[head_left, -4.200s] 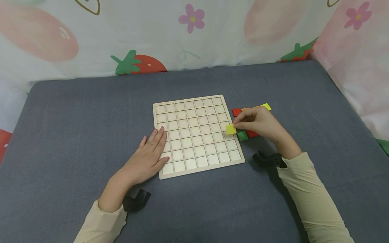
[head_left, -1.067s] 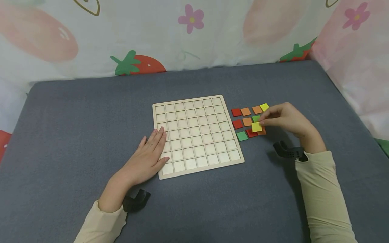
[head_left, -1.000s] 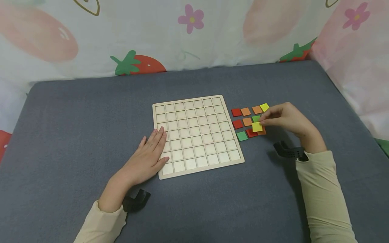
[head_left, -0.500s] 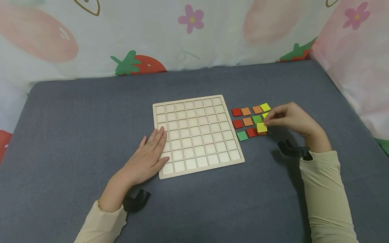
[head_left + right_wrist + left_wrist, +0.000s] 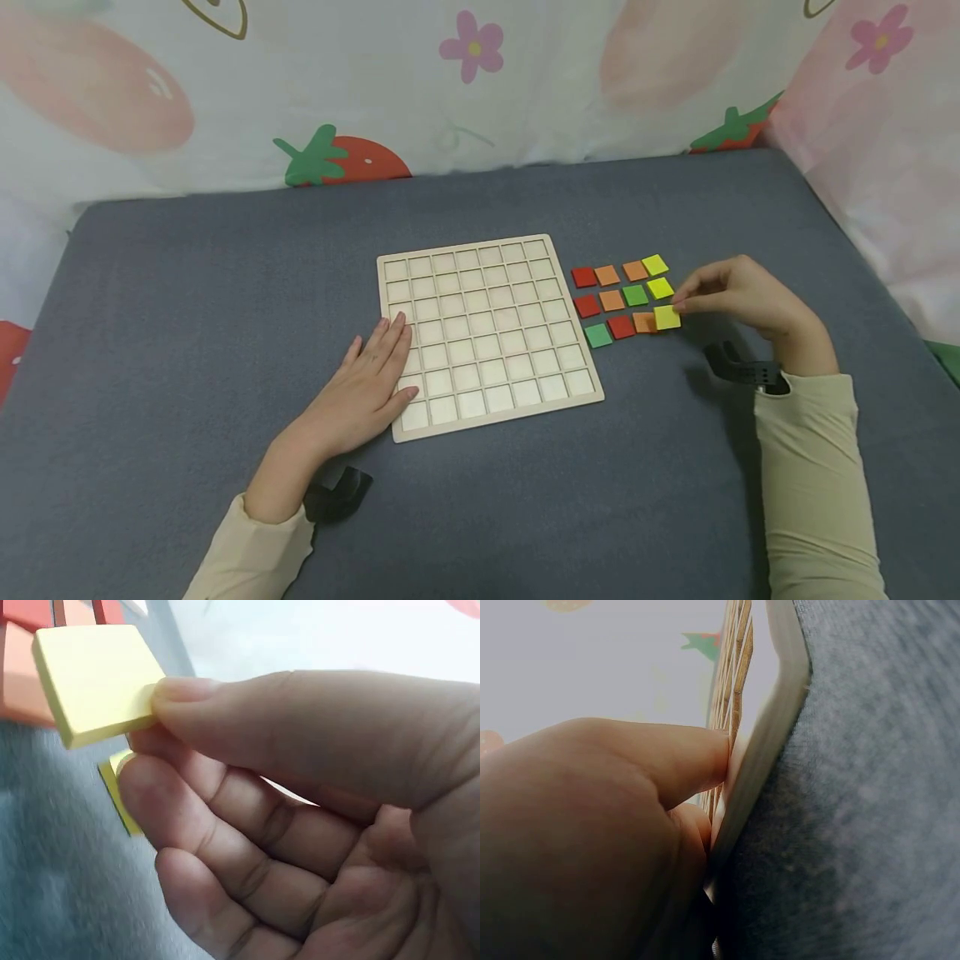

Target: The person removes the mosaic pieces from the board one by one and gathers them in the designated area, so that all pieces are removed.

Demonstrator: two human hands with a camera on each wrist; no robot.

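Observation:
Between thumb and fingertips, my right hand (image 5: 738, 296) pinches a square yellow tile (image 5: 666, 317) just off the right end of the front row of tiles. In the right wrist view the yellow tile (image 5: 97, 682) juts beyond the thumb, the other fingers curled beneath. In the head view it overlaps part of an orange tile (image 5: 642, 322); whether they touch I cannot tell. My left hand (image 5: 356, 400) rests with fairly straight fingers on the left edge of a pale wooden grid board (image 5: 498, 417). The left wrist view shows the thumb (image 5: 682, 756) against the board's rim.
Right of the board lie rows of loose square tiles, among them a red tile (image 5: 583, 277), a dark green tile (image 5: 597, 336), a light green tile (image 5: 635, 296) and another yellow tile (image 5: 660, 288). Grey cloth (image 5: 210, 292) covers the table; a printed curtain (image 5: 547, 92) hangs behind.
The right hand has carried the yellow tile rightward, from over the board's right edge, across the loose tiles, to their right end, uncovering the tiles beneath. The left hand stays put.

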